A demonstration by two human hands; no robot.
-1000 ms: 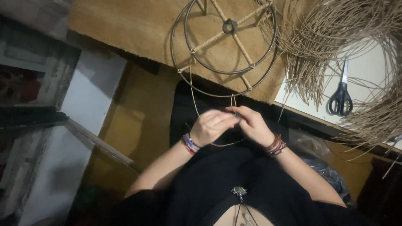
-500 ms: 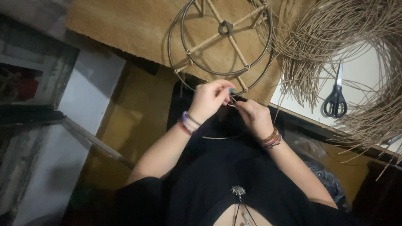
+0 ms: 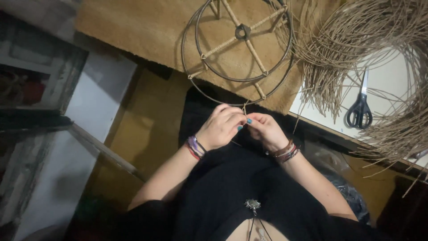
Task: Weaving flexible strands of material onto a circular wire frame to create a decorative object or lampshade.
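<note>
From the head view, the left hand (image 3: 220,127) and the right hand (image 3: 265,130) meet over the lap, fingertips pressed together in a narrow pinch on a thin straw-coloured strand (image 3: 244,108) that runs up from between them to the near edge of the wire ring frame (image 3: 238,49). That frame, two rings joined by wrapped spokes around a small hub, lies on the tan mat (image 3: 147,27) just beyond the hands, its near rim almost touching the strand's upper end. Both hands are closed on the strand, though how much of it passes through each grip is hidden by the fingers. Judging from this, the work in hand is fastening or wrapping the fibre onto the near rim, and it would go best with the strand kept taut and short between pinch and ring, one hand anchoring while the other guides, so the wrap does not slacken or slide along the wire. To the right, a large loose coil of fibre strands (image 3: 379,53) spreads over a white surface (image 3: 392,85), with black-handled scissors (image 3: 359,107) lying on it, well apart from the hands. Beaded bracelets (image 3: 195,146) sit on both wrists.
</note>
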